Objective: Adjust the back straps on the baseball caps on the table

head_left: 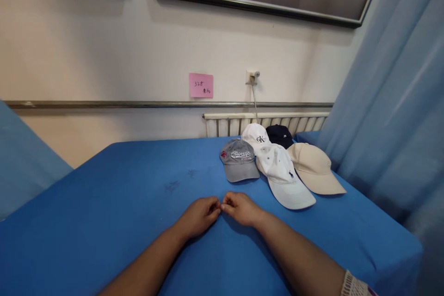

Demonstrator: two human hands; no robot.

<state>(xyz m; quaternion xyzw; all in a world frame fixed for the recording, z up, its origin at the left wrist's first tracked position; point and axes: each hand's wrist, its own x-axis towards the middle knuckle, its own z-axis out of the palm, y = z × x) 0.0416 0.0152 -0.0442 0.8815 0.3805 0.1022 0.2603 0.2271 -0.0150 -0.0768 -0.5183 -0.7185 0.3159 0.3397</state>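
Observation:
My left hand (202, 215) rests on the blue cloth with its fingers curled in, and nothing shows in it. Fingertip to fingertip with it, or nearly so, my right hand (242, 208) is closed too, with no object visible. Nearest to my hands is a grey baseball cap (239, 161) with white lettering, lying just beyond them. To its right lies a white cap (282, 173) with a small dark emblem, its brim pointing towards me. Behind these are a white cap with dark letters (255, 136) and a black cap (279, 135). A beige cap (314, 166) sits furthest right.
The blue cloth (104, 203) covers the table and has dark marks on it. Blue curtains hang at the right (385, 92) and left. On the wall are a pink note (201, 85), a socket (251, 77) with a plug, a rail, a radiator (236, 125) and framed pictures.

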